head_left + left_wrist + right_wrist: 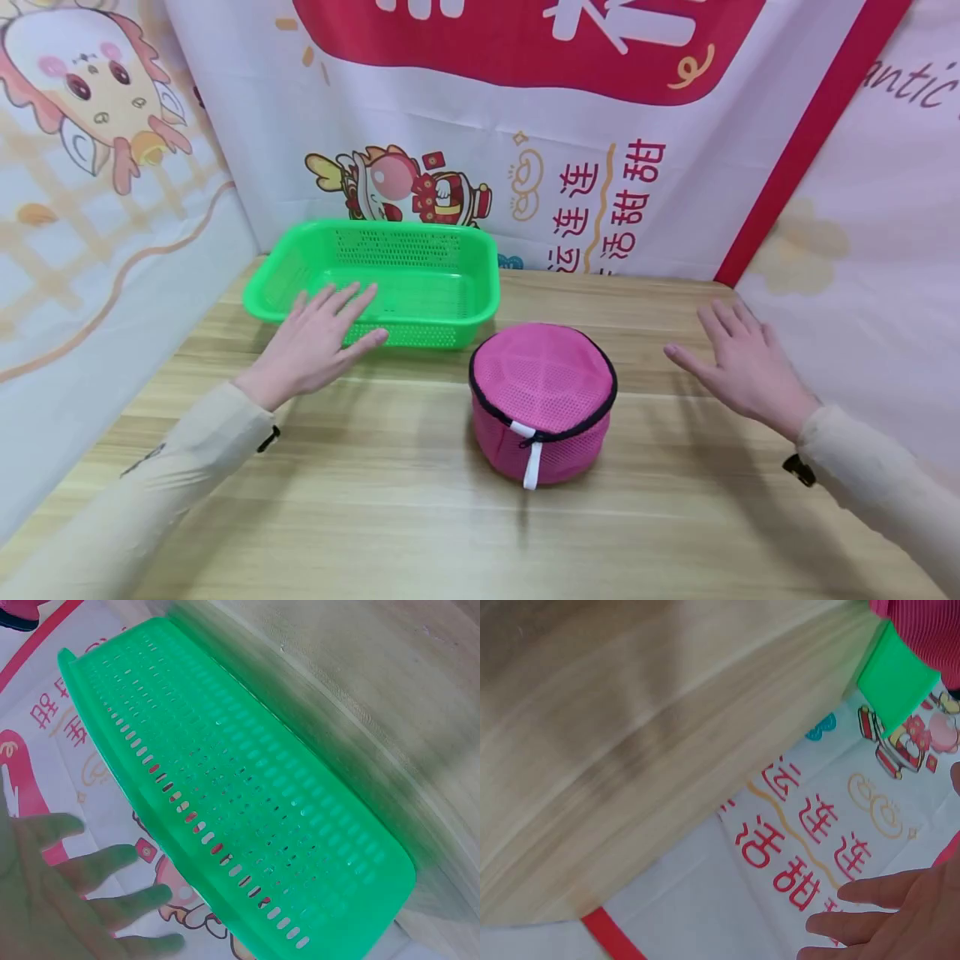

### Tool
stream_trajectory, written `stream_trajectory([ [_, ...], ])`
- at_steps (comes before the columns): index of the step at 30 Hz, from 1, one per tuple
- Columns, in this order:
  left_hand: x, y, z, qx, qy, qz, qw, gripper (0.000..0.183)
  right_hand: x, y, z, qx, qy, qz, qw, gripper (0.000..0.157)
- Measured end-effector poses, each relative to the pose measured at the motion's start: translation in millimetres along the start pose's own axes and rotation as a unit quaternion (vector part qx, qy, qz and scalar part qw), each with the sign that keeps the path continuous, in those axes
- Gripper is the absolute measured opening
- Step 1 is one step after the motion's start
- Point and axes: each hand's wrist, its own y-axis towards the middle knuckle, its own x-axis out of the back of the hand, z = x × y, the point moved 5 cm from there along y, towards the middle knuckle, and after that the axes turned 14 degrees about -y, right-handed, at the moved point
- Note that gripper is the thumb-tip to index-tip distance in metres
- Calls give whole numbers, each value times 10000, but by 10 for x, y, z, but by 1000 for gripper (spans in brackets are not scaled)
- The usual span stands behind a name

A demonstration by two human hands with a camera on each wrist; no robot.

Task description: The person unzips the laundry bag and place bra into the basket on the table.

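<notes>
On the table sits a round pink mesh bag (543,375) with a black zipper edge around its lid and a white pull strap at the front. Behind it to the left stands a green plastic basket (442,335) with slotted walls. My left hand (318,337), fingers spread and straight, hovers near the basket's front left side, holding nothing. Off to the right of the bag, my right hand (746,367) is held above the table with its fingers extended and nothing in it. The left wrist view shows the basket (247,795) beside the spread left fingers.
The wooden table (360,517) ends at a hanging white and red printed cloth (465,108) at the back. Patterned cloths (877,250) also hang along the left and right sides. Dark bands sit at both sleeve cuffs.
</notes>
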Motion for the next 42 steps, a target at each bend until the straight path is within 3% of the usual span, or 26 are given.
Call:
stream_trajectory([
  [5, 18, 4, -170, -1085, -181, -350, 9933, 71, 7, -50, 140, 236, 367, -215, 9988, 87],
  [7, -2, -5, -269, -1480, -260, -337, 9881, 71, 17, -68, 217, 318, 594, -275, 9973, 85],
  [12, -88, -37, -509, -2092, -388, -215, 9769, 71, 22, -127, 388, 460, 959, -396, 9935, 79],
  [22, -302, -80, -908, -2719, -562, 15, 9607, 70, 17, -248, 538, 322, 1582, -654, 9847, 66],
  [25, -369, -102, -1012, -3004, -575, 10, 9521, 69, 56, -303, 585, 363, 1664, -1115, 9791, 54],
  [29, -451, -135, -1131, -3343, -571, -2, 9407, 69, 116, -374, 657, 605, 1722, -2013, 9624, 32],
  [33, -512, -144, -1247, -3632, -572, -52, 9299, 69, 143, -419, 733, 897, 1724, -2544, 9474, 26],
  [37, -547, -135, -1350, -3947, -638, -171, 9164, 68, 155, -450, 814, 1145, 1746, -2744, 9387, 26],
  [42, -575, -115, -1463, -4251, -743, -227, 9018, 66, 130, -461, 919, 1332, 1880, -2632, 9368, 29],
])
